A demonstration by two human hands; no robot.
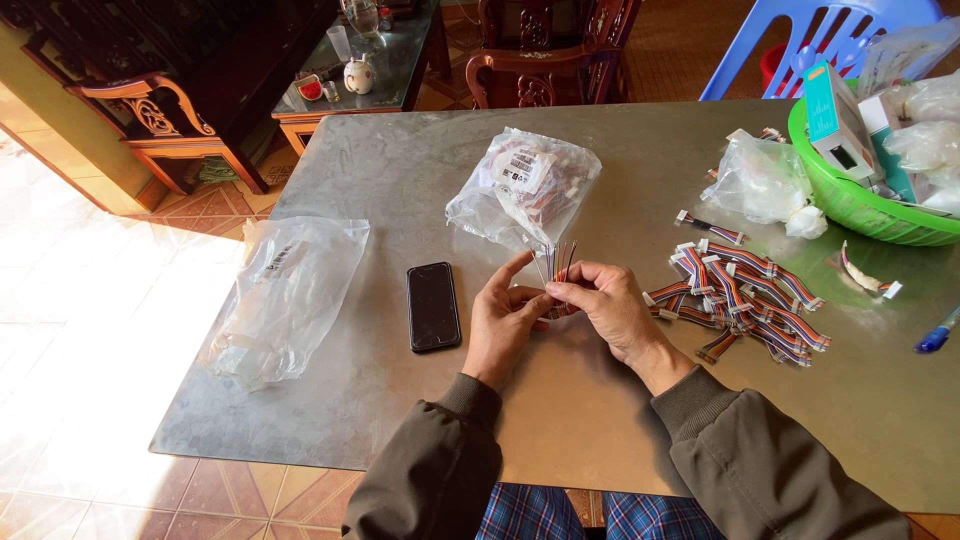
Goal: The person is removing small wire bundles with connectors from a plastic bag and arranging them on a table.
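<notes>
My left hand [503, 322] and my right hand [608, 305] meet over the grey table [600, 400], both pinching one small bundle of thin coloured wires [560, 262] that stands up between the fingertips. Just behind the wires lies a clear plastic bag of more wire pieces [525, 188]. To the right of my right hand is a loose pile of multicoloured ribbon cables with white connectors [745, 295].
A black phone [433, 306] lies left of my hands, and an empty clear plastic bag [280, 295] further left. A green basket [850, 205] with boxes and bags stands at the far right, a small clear bag [760, 180] beside it, a blue pen [936, 332] near the right edge.
</notes>
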